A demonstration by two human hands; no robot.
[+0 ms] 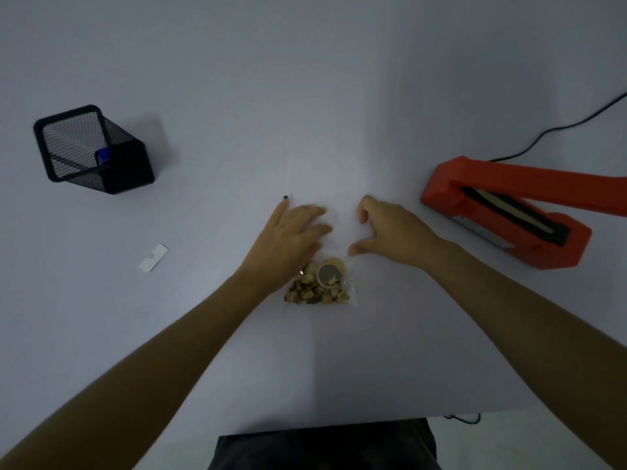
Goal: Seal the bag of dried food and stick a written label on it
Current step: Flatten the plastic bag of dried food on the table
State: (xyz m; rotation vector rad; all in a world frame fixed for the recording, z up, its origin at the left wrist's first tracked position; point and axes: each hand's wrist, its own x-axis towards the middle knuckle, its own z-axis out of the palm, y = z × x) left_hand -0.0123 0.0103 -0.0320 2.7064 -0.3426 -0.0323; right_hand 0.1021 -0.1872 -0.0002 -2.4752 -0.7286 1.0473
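Note:
A clear plastic bag (339, 205) lies flat on the white table, its far part nearly invisible against the surface. Brown dried food (317, 288) fills its near end. My left hand (288, 239) rests palm down on the bag's left side, fingers spread. My right hand (386, 232) hovers at the bag's right edge, with thumb and fingers curled and apart; whether it pinches the plastic is unclear. A small white label (153, 258) lies on the table to the left. The blue-capped pen (102, 156) stands in the mesh holder.
A black mesh pen holder (91, 150) stands at the far left. An orange heat sealer (509, 212) sits at the right, its black cable (556, 127) running off to the far right. The table's near edge (322, 425) runs just in front of my lap.

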